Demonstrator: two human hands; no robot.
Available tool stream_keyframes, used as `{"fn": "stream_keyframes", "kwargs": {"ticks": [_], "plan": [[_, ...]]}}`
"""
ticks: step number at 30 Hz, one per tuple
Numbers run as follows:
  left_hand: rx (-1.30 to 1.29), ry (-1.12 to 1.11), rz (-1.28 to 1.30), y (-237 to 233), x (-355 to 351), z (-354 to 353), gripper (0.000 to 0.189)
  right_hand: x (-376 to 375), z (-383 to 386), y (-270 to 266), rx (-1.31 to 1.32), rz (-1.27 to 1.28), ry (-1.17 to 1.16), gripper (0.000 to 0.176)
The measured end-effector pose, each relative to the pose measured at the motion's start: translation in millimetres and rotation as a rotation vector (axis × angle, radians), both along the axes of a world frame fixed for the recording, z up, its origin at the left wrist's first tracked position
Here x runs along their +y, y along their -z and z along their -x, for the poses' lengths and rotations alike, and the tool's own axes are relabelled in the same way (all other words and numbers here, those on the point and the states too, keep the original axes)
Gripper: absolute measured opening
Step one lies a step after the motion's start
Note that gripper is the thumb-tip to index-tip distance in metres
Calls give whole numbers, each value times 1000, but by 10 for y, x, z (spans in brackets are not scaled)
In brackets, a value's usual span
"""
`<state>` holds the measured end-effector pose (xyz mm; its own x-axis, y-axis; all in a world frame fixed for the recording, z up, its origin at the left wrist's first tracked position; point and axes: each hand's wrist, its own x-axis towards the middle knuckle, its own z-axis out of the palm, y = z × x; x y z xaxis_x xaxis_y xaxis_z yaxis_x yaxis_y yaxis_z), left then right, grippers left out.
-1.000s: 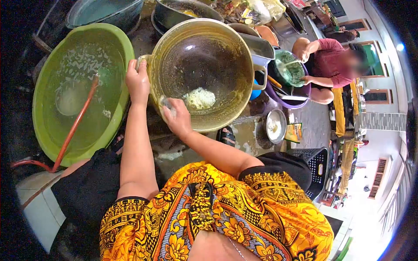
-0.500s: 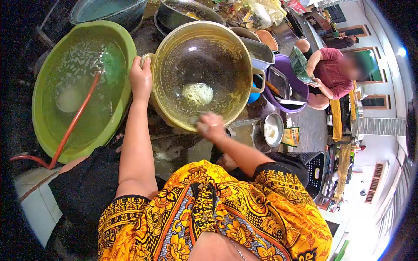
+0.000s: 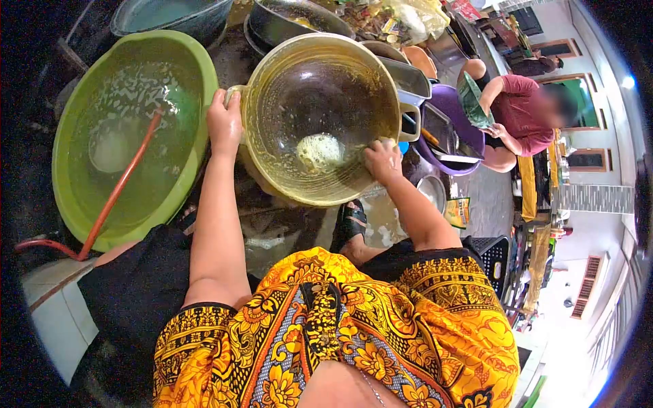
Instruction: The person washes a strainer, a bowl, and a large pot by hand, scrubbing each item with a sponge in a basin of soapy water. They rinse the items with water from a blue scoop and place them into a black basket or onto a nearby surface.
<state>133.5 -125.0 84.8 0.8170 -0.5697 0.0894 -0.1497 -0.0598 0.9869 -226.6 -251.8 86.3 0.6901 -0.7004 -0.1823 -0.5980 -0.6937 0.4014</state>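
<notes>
A large yellowish metal pot (image 3: 272, 180) with loop handles is tipped so its dark inside faces me, and a clump of white suds (image 3: 320, 151) sits in it. My left hand (image 3: 224, 124) is closed around the handle on the pot's left side. At the lower right rim, just below the other handle, is my right hand (image 3: 384, 160), its fingers curled against the edge. Whatever lies under those fingers is hidden. To the left stands a green basin (image 3: 62, 160) of soapy water, with a reddish hose (image 3: 122, 180) dipping into it.
A purple tub (image 3: 462, 166) holding trays and utensils stands at right, beside a person in a maroon shirt (image 3: 527, 112) holding a green item. A metal bowl (image 3: 432, 190), a yellow packet (image 3: 458, 212) and a black crate (image 3: 493, 262) are nearby. Dark pans (image 3: 299, 17) stand behind.
My right hand has moved from the pot's near rim up and right along the edge, beside the right handle. The pot and suds shifted slightly right. My left hand keeps its hold.
</notes>
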Motion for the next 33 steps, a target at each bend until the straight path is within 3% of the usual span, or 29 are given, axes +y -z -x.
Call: {"fn": "stream_keyframes", "kwargs": {"ticks": [2,4,6,8,9,10,13,14,16,19,20,21,22,24,25,29,30,31,32,33], "plan": [[282,9,35,-113,7,70,27,34,24,170,5,89,45,26],[195,11,63,84,-65,28,25,371,-208,325,-12,125,205,22],[104,9,82,141,-80,2,23,800,-580,505,-74,-32,244,21],[128,19,65,98,-77,28,20,1103,-1054,620,-494,-395,333,29],[126,23,60,101,-76,15,20,1221,-1324,694,-674,-421,360,33],[131,28,42,108,-81,0,21,1290,-1689,519,-710,-568,535,46],[97,34,1,106,-71,8,21,1305,-2408,566,-1309,-439,457,35],[50,23,-12,93,-56,-12,22,1331,-2426,527,-1312,-441,455,35],[80,10,-14,65,-28,-2,23,1397,-2367,421,-1463,-437,220,29],[82,-62,34,168,-103,-1,25,1358,-1540,547,-1171,-553,-110,24],[44,-115,73,225,-86,34,26,1259,-1151,675,-1098,-626,-99,20],[130,-29,38,86,-17,48,28,1018,-764,616,-702,-624,-104,20],[131,-32,35,51,7,60,28,773,-435,596,-557,-545,-156,21],[126,40,76,21,32,71,27,418,-157,395,-202,-231,75,18],[150,32,5,78,29,80,24,323,-16,385,-276,-16,18,17],[92,-30,49,230,-31,107,21,718,-408,685,-182,176,266,15],[93,-26,49,220,-36,109,21,848,-858,489,-30,-164,465,17],[95,-25,46,198,-27,105,22,1007,-1052,711,-355,-261,471,20],[96,-23,43,192,-25,107,22,1149,-1429,596,-453,-407,553,26],[86,-18,15,261,-51,75,22,1218,-1671,670,-686,-495,471,33]]}}
